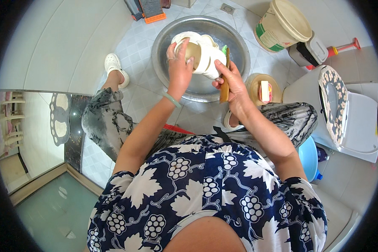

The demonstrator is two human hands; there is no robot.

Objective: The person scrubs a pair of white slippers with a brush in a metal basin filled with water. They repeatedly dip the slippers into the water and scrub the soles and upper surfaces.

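Observation:
A white foam clog point(204, 60) is held over a round metal basin point(239, 47) on the floor in front of me. My left hand point(180, 64) grips the clog by its heel end, thumb inside the opening; wet suds seem to cling to the fingers. In my right hand point(234, 82) is a scrubbing brush point(224, 91) with a brown wooden back and green bristles, held on edge beside the clog's toe. The right thumb rests against the toe. Behind the clog, a second pale shoe point(209, 40) partly shows; most of it is hidden.
Right of the basin, a bar of soap point(264, 90) lies on a tan round stool or lid point(255, 91). Farther right stand a large plastic bucket point(271, 31), a bin point(315, 50) and a toilet point(308, 85). A blue basin point(308, 157) sits by my right knee.

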